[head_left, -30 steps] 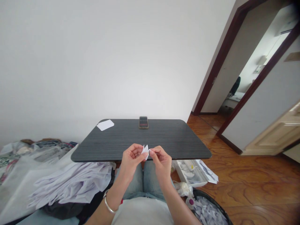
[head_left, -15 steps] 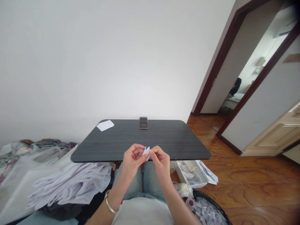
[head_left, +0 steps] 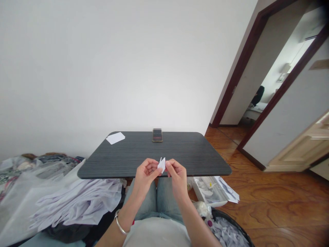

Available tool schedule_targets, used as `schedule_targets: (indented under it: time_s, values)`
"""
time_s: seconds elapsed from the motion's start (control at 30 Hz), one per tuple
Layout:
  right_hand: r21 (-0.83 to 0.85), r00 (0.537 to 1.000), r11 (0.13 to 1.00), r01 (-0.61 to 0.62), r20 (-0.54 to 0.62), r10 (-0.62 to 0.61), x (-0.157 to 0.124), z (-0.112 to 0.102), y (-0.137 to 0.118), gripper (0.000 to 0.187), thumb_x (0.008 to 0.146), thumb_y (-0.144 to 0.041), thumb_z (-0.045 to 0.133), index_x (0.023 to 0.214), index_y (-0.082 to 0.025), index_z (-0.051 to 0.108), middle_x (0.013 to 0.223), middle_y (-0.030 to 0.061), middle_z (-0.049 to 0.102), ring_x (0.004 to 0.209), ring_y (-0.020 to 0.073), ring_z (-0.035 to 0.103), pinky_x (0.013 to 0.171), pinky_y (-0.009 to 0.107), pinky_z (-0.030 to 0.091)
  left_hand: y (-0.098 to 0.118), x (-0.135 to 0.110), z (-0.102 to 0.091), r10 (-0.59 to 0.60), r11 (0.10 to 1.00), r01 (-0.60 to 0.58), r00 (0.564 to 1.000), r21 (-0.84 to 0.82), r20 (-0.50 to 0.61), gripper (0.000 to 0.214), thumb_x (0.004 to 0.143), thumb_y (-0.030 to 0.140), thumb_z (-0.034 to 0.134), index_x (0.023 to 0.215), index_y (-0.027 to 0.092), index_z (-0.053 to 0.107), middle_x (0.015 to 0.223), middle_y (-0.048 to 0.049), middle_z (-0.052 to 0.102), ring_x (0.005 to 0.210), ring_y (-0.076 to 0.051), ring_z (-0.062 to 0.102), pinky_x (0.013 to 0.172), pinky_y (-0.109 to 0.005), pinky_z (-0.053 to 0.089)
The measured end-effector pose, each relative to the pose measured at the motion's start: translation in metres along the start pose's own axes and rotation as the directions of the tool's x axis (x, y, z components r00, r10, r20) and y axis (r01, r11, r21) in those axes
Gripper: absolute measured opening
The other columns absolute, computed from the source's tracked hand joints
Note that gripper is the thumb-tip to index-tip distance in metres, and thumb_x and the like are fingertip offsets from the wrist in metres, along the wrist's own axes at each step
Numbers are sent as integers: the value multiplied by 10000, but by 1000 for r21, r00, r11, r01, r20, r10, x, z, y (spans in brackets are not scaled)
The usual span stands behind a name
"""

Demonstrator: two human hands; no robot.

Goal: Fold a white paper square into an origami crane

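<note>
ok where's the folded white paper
In the head view, the folded white paper is below centre, in the left hand with the right hand beside it, by the near edge of the dark table.

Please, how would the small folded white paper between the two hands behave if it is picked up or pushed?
The folded white paper is probably very light, being so small and thin. It seems rather stiff for paper, since its pointed tips stand up unsupported. Those narrow tips might still bend or crease under a hard push.
</note>
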State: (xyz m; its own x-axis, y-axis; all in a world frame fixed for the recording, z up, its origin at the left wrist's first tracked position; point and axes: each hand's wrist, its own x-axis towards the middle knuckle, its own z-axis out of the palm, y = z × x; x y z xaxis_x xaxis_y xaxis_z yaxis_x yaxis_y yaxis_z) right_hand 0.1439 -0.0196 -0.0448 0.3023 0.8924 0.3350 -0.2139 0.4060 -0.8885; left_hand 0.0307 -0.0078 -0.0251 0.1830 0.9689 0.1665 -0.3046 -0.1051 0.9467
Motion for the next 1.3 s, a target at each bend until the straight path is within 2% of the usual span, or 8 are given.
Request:
schedule_targets:
  time_s: [0.07,0.17,0.3,0.43,0.6,0.9,1.17,1.3]
  values:
    - [0,999,1000,2,-32,-2,-2,-1,0,143,779,-318,594,785,-177,620,628,-18,547,542,112,462,453,211,312,0,0,0,7,1000,-8,999,-5,-37,225,636,193,725,738,155,527,648,25,618,588,-92,565,562,-189,470]
    - [-46,994,995,86,-57,-89,-8,0,-1,98,773,-281,610,807,-191,594,706,-4,569,626,128,518,500,215,367,1,-1,0,30,999,-31,998,-9,-59,228,630,192,727,698,159,513,612,43,590,576,-88,556,564,-186,474]
    - [-141,989,979,147,26,-145,-12,1,0,81,758,-232,623,822,-192,594,806,23,588,728,157,565,560,234,416,2,-2,0,51,999,-52,995,-13,-87,210,629,185,726,717,158,537,638,44,597,606,-83,567,587,-175,476]
    - [-126,993,986,109,58,-103,-10,0,3,58,773,-230,605,814,-191,595,770,17,592,690,153,575,544,232,422,1,-2,0,45,999,-44,996,10,-82,198,621,171,729,721,150,559,642,36,616,615,-86,582,609,-177,486]
    - [-75,999,997,25,39,-22,-9,-2,8,100,775,-278,613,786,-180,602,702,17,609,631,150,581,513,232,440,2,-2,-1,5,1000,-5,999,7,-50,177,638,180,720,722,144,568,661,14,651,626,-107,618,627,-208,513]
    - [89,1000,996,-4,17,2,-7,0,15,119,725,-275,670,740,-177,605,620,-10,597,542,112,545,503,221,435,0,0,-4,2,1000,-2,998,3,-63,221,607,180,736,744,157,563,593,44,633,561,-100,607,589,-214,528]
    - [11,998,999,40,48,-41,-6,-2,15,86,722,-237,668,761,-184,612,709,1,581,638,132,559,537,228,452,-1,1,-4,24,999,-19,995,51,-94,171,602,179,736,690,147,593,616,26,657,582,-99,608,596,-194,512]
    - [51,995,999,-11,97,6,-3,-4,12,112,716,-266,672,745,-179,607,682,-2,586,604,123,556,510,215,451,-3,2,-5,4,998,0,998,61,-67,139,616,197,727,645,143,602,609,17,664,584,-111,617,612,-212,514]
